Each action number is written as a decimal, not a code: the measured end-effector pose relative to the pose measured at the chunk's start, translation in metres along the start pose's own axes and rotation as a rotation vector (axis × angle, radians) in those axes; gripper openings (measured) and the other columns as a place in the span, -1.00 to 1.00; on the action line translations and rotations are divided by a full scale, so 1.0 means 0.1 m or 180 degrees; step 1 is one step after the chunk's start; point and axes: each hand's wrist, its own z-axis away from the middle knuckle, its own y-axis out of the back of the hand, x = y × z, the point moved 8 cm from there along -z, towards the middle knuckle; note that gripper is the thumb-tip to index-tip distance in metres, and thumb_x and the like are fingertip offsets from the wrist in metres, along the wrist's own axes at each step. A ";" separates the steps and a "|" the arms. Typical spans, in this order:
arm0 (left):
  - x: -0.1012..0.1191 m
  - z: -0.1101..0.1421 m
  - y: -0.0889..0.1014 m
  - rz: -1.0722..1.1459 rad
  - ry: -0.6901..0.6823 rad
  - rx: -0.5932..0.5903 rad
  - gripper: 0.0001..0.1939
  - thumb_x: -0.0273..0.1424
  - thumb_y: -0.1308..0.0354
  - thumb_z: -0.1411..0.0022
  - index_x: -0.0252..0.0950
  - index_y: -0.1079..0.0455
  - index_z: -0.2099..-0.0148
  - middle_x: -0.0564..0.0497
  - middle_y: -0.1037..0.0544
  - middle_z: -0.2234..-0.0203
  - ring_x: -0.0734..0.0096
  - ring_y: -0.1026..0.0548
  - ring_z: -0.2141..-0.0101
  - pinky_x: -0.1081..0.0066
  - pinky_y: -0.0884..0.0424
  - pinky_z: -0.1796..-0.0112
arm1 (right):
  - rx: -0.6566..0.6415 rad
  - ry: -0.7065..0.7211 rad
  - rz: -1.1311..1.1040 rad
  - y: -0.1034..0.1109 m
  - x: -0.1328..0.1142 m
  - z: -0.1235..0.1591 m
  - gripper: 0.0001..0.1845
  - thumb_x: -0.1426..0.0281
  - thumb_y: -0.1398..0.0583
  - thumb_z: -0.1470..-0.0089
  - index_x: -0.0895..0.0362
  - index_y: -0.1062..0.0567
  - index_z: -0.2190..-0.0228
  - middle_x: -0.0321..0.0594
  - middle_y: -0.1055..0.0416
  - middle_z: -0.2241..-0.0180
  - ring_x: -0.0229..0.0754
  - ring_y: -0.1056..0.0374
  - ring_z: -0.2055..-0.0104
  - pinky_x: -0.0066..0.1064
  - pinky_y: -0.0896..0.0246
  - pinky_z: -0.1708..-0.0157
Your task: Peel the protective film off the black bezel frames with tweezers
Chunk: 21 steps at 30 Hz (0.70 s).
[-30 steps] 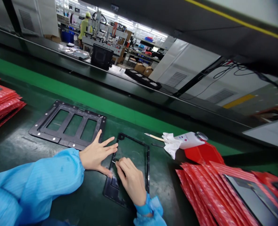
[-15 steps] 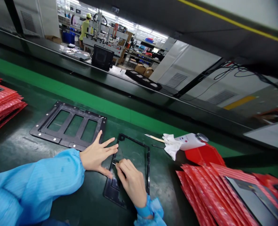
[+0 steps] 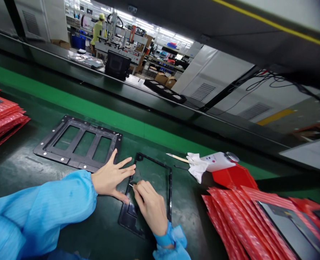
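1. The thin black frame (image 3: 130, 219) lies flat on the dark green worktable (image 3: 95, 225) in front of you, its long sides running away from you, with both your hands over its left rail
2. Your right hand (image 3: 151, 207) makes a narrow pinch on a small pale-tipped piece (image 3: 131, 185); most of it hides behind your fingers, so what it is cannot be told, but its tip is at the left rail
3. Your left hand (image 3: 112, 178) is spread wide and grips nothing; its thumb and some fingertips rest at that same rail, on either side of the tip
4. To do this well, a light, even press from the left seems best, since rails this slim would probably flex; short, controlled strokes with the tip low should spare the surface, and your left thumb is best out of the tip's line
5. Count near you: one thin frame, one pinched piece, and to its left one larger black plate (image 3: 73, 161) with three windows, partly behind your left hand
6. Count to the right: one pale-handled blade (image 3: 180, 157), one crumpled white cloth (image 3: 197, 166), one white bottle (image 3: 216, 161) lying tilted, and one red tray (image 3: 234, 177) just beside it
7. Farther out, count two piles of red bubble sleeves, one right (image 3: 227, 220) and one left (image 3: 5, 117); the sleeves overlap too much to number
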 end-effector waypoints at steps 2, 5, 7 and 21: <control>0.00 0.00 0.00 -0.0007 -0.0007 0.0013 -0.18 0.14 0.02 -0.19 -0.34 -0.12 -0.29 -0.24 -0.24 -0.22 -0.04 0.02 -0.30 -0.25 0.59 -0.15 | -0.0107 0.0072 -0.0033 -0.03 -0.02 0.02 -0.77 0.49 0.05 -0.32 0.08 -0.30 0.37 -0.22 -0.33 0.35 -0.15 -0.26 0.27 -0.41 -0.14 0.37; 0.01 0.00 0.01 -0.0035 -0.0045 0.0073 -0.18 0.13 -0.01 -0.17 -0.34 -0.12 -0.28 -0.24 -0.27 -0.20 -0.06 -0.01 -0.29 -0.26 0.54 -0.16 | -0.0116 0.0100 -0.0070 -0.03 -0.02 0.03 -0.78 0.48 0.03 -0.32 0.08 -0.29 0.38 -0.23 -0.33 0.35 -0.16 -0.25 0.27 -0.41 -0.14 0.36; 0.01 0.00 0.02 -0.0062 -0.0064 0.0103 -0.16 0.13 -0.03 -0.16 -0.35 -0.12 -0.28 -0.24 -0.28 -0.20 -0.07 -0.01 -0.29 -0.27 0.52 -0.17 | -0.0036 0.0034 -0.0035 -0.01 -0.01 0.02 -0.78 0.49 0.04 -0.32 0.08 -0.30 0.36 -0.22 -0.33 0.34 -0.16 -0.26 0.26 -0.42 -0.14 0.36; 0.01 0.00 0.01 -0.0074 -0.0066 0.0109 -0.16 0.12 -0.04 -0.17 -0.36 -0.10 -0.29 -0.23 -0.27 -0.20 -0.05 0.00 -0.29 -0.29 0.54 -0.16 | 0.0022 0.0090 -0.0020 0.01 -0.07 0.05 -0.74 0.44 0.05 -0.33 0.08 -0.34 0.39 -0.22 -0.33 0.38 -0.17 -0.28 0.29 -0.42 -0.17 0.39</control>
